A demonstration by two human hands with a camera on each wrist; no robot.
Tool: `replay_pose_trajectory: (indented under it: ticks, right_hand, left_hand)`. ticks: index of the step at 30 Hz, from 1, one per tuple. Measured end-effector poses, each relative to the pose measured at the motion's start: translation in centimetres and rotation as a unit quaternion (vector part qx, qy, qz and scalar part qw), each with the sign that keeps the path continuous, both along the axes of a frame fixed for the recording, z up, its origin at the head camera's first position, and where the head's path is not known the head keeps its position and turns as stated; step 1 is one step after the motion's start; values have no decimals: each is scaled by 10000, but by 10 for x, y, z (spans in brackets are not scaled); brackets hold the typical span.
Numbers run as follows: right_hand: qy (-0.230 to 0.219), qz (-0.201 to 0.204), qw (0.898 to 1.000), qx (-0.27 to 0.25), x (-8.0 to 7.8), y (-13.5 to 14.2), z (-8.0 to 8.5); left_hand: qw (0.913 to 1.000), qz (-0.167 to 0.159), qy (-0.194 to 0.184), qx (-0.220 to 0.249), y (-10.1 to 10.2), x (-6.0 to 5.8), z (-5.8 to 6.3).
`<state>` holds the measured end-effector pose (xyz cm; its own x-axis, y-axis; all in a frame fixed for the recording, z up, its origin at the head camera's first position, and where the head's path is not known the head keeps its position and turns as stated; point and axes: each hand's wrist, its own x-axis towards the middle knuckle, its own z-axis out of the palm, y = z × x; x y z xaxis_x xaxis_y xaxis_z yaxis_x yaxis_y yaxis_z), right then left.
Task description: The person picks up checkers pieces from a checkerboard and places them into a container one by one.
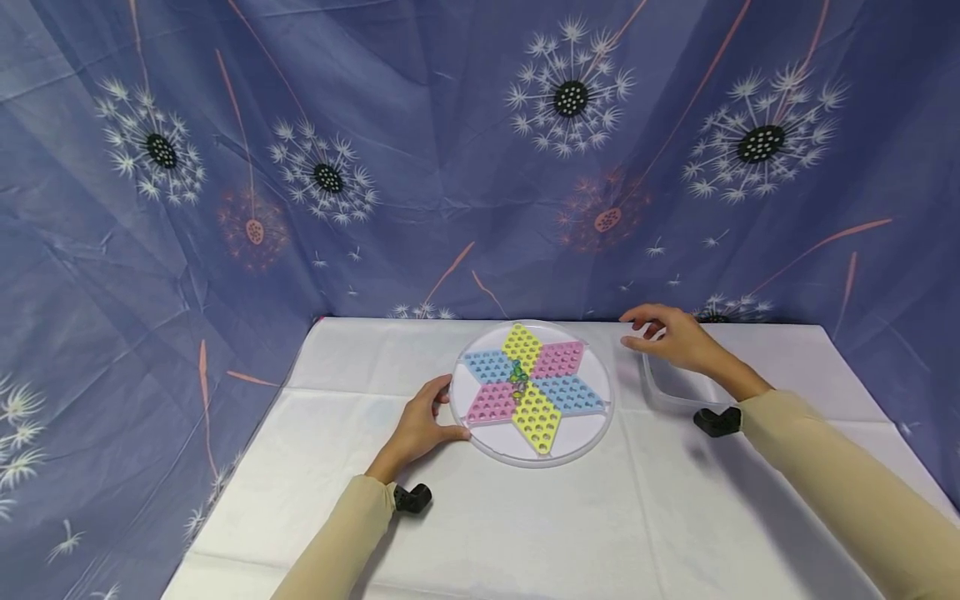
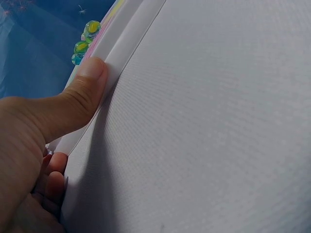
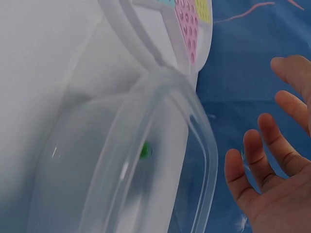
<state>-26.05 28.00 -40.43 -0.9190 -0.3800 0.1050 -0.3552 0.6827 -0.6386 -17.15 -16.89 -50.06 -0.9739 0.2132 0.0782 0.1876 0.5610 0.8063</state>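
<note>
A round white Chinese checkers board (image 1: 480, 358), bearing a star of yellow, pink and blue sections, lies on the table. Several green and yellow glass marbles (image 1: 517, 375) cluster near its middle. My left hand (image 1: 422, 421) holds the board's left edge, its thumb (image 2: 92, 73) on the rim; some of its fingers are partly hidden. To the right stands a clear plastic container (image 1: 675, 403), where a green marble (image 3: 146, 150) shows through the wall. My right hand (image 1: 671, 337) hovers at the container's far left side, fingers spread and loosely bent, with nothing between them.
A white cloth (image 1: 555, 525) covers the table. Behind it and to the left hangs a blue curtain (image 1: 450, 167) with a dandelion pattern. A small black camera (image 1: 717, 422) sits on my right wrist, another black camera (image 1: 412, 498) on my left.
</note>
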Motion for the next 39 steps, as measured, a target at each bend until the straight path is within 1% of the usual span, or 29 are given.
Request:
replay_pose_trajectory:
  ticks: [3,9,17,23,27,30,33,39]
  right_hand:
    - [32,65,10000,-40,-2,-9,-2]
    - [171,333,9992,-166,-8,-31,-8]
    - [-66,667,9973,-294,-14,-63,-12]
    - [-82,914,9949,-421,-16,-87,-18]
    - [-70,982,9940,-485,-15,-101,-21]
    - [-66,1004,9938,-476,-15,-109,-24]
    - [-59,1045,9932,-514,-16,-115,-27]
    - [-105,1099,9919,-634,-15,-123,-33]
  left_hand:
    - [10000,10,10,-14,0,0,0]
    - [10000,-23,-24,-1,0,-1,1]
    - [10000,0,-29,-21,-1,-2,1]
    - [10000,-20,25,-43,-1,-2,0]
    - [10000,-27,-31,-46,-1,-2,-1]
    - [10000,-55,12,-42,-1,-3,-2]
    - [10000,-49,-19,-8,-1,-3,-2]
    - [10000,-6,33,63,-1,-2,0]
